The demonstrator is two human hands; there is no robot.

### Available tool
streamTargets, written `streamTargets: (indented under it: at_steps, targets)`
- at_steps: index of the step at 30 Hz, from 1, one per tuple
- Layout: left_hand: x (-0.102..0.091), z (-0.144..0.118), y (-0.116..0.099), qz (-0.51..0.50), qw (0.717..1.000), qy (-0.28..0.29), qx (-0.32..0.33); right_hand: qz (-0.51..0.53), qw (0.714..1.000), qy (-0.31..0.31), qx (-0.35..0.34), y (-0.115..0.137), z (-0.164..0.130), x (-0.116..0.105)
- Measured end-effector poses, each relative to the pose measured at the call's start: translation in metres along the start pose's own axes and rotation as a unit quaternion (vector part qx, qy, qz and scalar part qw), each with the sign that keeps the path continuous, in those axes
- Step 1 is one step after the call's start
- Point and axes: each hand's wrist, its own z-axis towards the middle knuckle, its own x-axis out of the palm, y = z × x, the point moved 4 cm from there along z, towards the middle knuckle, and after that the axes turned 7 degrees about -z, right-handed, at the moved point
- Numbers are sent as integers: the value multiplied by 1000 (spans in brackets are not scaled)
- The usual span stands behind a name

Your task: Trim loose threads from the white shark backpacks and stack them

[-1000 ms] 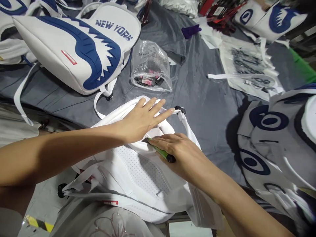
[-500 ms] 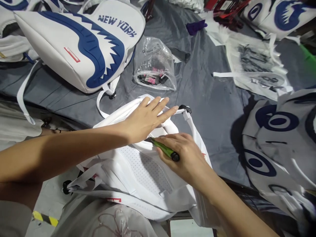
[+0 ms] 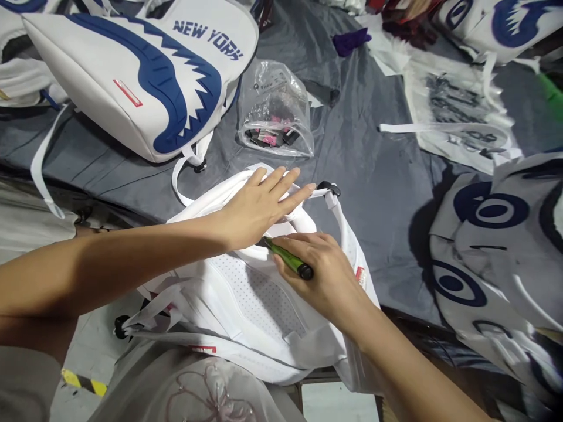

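A white backpack (image 3: 246,305) lies back-side up at the near edge of the grey-covered table (image 3: 365,176), its perforated panel facing me. My left hand (image 3: 259,205) rests flat on its top, fingers spread over the white straps. My right hand (image 3: 319,272) grips a green tool with a black end (image 3: 290,261), its tip pointing under the left palm at the bag's top seam. A black buckle (image 3: 329,189) sits at the strap end just past my left fingertips.
A white and blue "NEW YORK" backpack (image 3: 145,76) lies at the back left. A clear plastic bag of small black and pink parts (image 3: 275,114) sits behind my hands. More blue-printed bags (image 3: 492,234) lie on the right, printed plastic sleeves (image 3: 457,111) beyond them.
Both hands and the white backpack have shifted slightly up in view. The right hand has drawn the green tool a little toward the left palm.
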Motion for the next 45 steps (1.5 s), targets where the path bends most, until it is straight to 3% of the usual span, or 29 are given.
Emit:
streamTargets:
  at_steps: [9,11,15,23,31,37,41,45]
  targets:
    - [-4,1,5,-3,1000,9,9,40,999,10,30,-3,-6,5]
    - [-8,-2,13,-9,999,49,-3,38,999,-11,32,-2,-9,5]
    - [-14,-14,30,4,988,122,-93,76,994,-84,4,3,-7,15]
    - [-9,-24,24,76,989,76,-104,106,988,-115,-6,0,0,32]
    - [-8,-17,31,50,986,135,-81,155,981,-111,-27,6,16,36]
    - [-9,-26,28,58,986,81,-136,169,979,-109,-18,4,22,40]
    - [-13,-31,36,20,971,134,-196,179,973,-141,-27,2,17,40]
    - [-19,-29,43,0,974,171,-149,179,966,-182,-42,2,4,34]
